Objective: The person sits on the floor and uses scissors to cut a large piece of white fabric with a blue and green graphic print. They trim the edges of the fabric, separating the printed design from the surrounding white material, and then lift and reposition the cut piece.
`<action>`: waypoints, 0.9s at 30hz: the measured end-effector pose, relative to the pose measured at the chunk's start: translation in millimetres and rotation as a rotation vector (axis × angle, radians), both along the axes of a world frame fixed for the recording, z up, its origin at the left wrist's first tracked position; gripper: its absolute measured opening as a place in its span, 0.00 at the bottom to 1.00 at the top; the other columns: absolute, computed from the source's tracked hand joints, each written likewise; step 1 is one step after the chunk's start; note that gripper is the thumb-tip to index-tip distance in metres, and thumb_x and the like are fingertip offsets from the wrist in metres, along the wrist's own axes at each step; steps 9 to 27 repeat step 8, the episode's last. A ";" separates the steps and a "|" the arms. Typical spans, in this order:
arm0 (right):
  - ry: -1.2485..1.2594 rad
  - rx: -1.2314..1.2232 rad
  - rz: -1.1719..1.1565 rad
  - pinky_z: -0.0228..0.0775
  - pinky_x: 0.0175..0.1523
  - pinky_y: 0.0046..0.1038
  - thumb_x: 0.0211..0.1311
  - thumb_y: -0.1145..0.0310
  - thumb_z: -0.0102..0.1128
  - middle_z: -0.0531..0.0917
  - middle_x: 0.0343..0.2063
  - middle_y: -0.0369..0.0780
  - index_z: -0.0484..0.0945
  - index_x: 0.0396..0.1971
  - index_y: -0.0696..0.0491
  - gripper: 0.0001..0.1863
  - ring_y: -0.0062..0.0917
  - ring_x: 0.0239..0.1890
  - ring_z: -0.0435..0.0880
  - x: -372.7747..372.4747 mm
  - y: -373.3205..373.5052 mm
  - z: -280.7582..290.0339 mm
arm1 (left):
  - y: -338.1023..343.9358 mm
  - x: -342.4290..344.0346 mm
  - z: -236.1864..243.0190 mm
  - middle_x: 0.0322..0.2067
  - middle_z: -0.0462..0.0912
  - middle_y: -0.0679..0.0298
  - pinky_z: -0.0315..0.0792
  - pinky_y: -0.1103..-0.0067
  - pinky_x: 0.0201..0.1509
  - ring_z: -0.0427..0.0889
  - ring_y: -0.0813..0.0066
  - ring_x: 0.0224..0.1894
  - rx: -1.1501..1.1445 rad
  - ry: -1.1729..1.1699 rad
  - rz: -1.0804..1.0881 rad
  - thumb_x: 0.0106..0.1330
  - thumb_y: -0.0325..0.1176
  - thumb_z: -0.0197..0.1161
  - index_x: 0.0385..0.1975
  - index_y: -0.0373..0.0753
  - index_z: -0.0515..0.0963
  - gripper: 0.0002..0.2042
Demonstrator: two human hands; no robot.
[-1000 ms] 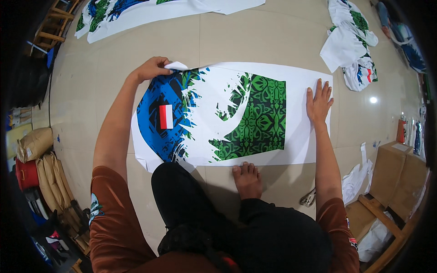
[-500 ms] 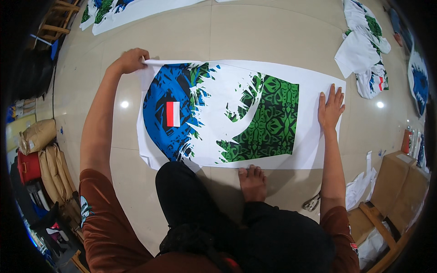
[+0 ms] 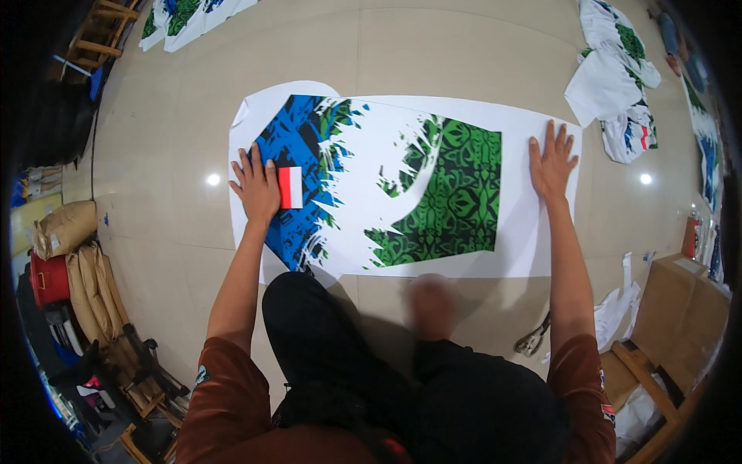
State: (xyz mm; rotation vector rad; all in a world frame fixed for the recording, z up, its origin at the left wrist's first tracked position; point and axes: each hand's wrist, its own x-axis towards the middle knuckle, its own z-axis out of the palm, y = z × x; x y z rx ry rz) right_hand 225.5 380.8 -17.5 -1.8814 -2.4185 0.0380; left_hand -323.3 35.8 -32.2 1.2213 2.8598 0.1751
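Note:
A white printed fabric piece (image 3: 359,185) lies spread on the floor in front of me. Blue and black patterning fills its left part, green and black its right, and a small red and white rectangle (image 3: 291,188) sits within the blue. My left hand (image 3: 257,187) rests flat with fingers spread on the fabric's left end, touching the blue print beside that rectangle. On the plain white margin at the right end, my right hand (image 3: 553,164) lies flat, fingers apart. Neither hand grips anything. The near edge is partly hidden by my knee.
Scissors (image 3: 532,340) lie on the tiled floor near my right forearm. More printed fabric (image 3: 610,77) is bunched at the far right, with other pieces at the far left. Cardboard boxes (image 3: 671,305) stand at the right; brown paper-wrapped bundles (image 3: 94,290) at the left.
My left hand has let go of the far left corner and come nearer and rightward, flat onto the fabric. The far edge there now lies unfolded. My foot is blurred by motion.

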 end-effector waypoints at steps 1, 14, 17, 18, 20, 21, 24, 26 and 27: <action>0.010 0.004 0.011 0.33 0.80 0.70 0.80 0.38 0.44 0.51 0.84 0.51 0.54 0.84 0.45 0.42 0.54 0.85 0.44 0.7 2.8 -3.3 | -2.4 0.7 -0.7 0.84 0.49 0.51 0.40 0.32 0.79 0.47 0.33 0.83 0.010 0.016 0.000 0.84 0.54 0.41 0.85 0.56 0.53 0.31; 0.159 -0.016 0.035 0.31 0.81 0.70 0.80 0.37 0.42 0.50 0.84 0.51 0.53 0.84 0.45 0.42 0.54 0.85 0.43 4.9 6.6 -14.5 | -15.7 -21.4 -13.0 0.84 0.49 0.51 0.40 0.30 0.78 0.47 0.34 0.84 0.010 0.067 -0.008 0.85 0.57 0.39 0.85 0.57 0.53 0.32; 0.159 -0.016 0.035 0.31 0.81 0.70 0.80 0.37 0.42 0.50 0.84 0.51 0.53 0.84 0.45 0.42 0.54 0.85 0.43 4.9 6.6 -14.5 | -15.7 -21.4 -13.0 0.84 0.49 0.51 0.40 0.30 0.78 0.47 0.34 0.84 0.010 0.067 -0.008 0.85 0.57 0.39 0.85 0.57 0.53 0.32; 0.159 -0.016 0.035 0.31 0.81 0.70 0.80 0.37 0.42 0.50 0.84 0.51 0.53 0.84 0.45 0.42 0.54 0.85 0.43 4.9 6.6 -14.5 | -15.7 -21.4 -13.0 0.84 0.49 0.51 0.40 0.30 0.78 0.47 0.34 0.84 0.010 0.067 -0.008 0.85 0.57 0.39 0.85 0.57 0.53 0.32; 0.159 -0.016 0.035 0.31 0.81 0.70 0.80 0.37 0.42 0.50 0.84 0.51 0.53 0.84 0.45 0.42 0.54 0.85 0.43 4.9 6.6 -14.5 | -15.7 -21.4 -13.0 0.84 0.49 0.51 0.40 0.30 0.78 0.47 0.34 0.84 0.010 0.067 -0.008 0.85 0.57 0.39 0.85 0.57 0.53 0.32; 0.159 -0.016 0.035 0.31 0.81 0.70 0.80 0.37 0.42 0.50 0.84 0.51 0.53 0.84 0.45 0.42 0.54 0.85 0.43 4.9 6.6 -14.5 | -15.7 -21.4 -13.0 0.84 0.49 0.51 0.40 0.30 0.78 0.47 0.34 0.84 0.010 0.067 -0.008 0.85 0.57 0.39 0.85 0.57 0.53 0.32; 0.159 -0.016 0.035 0.31 0.81 0.70 0.80 0.37 0.42 0.50 0.84 0.51 0.53 0.84 0.45 0.42 0.54 0.85 0.43 4.9 6.6 -14.5 | -15.7 -21.4 -13.0 0.84 0.49 0.51 0.40 0.30 0.78 0.47 0.34 0.84 0.010 0.067 -0.008 0.85 0.57 0.39 0.85 0.57 0.53 0.32; 0.159 -0.016 0.035 0.31 0.81 0.70 0.80 0.37 0.42 0.50 0.84 0.51 0.53 0.84 0.45 0.42 0.54 0.85 0.43 4.9 6.6 -14.5 | -15.7 -21.4 -13.0 0.84 0.49 0.51 0.40 0.30 0.78 0.47 0.34 0.84 0.010 0.067 -0.008 0.85 0.57 0.39 0.85 0.57 0.53 0.32; 0.159 -0.016 0.035 0.31 0.81 0.70 0.80 0.37 0.42 0.50 0.84 0.51 0.53 0.84 0.45 0.42 0.54 0.85 0.43 4.9 6.6 -14.5 | -15.7 -21.4 -13.0 0.84 0.49 0.51 0.40 0.30 0.78 0.47 0.34 0.84 0.010 0.067 -0.008 0.85 0.57 0.39 0.85 0.57 0.53 0.32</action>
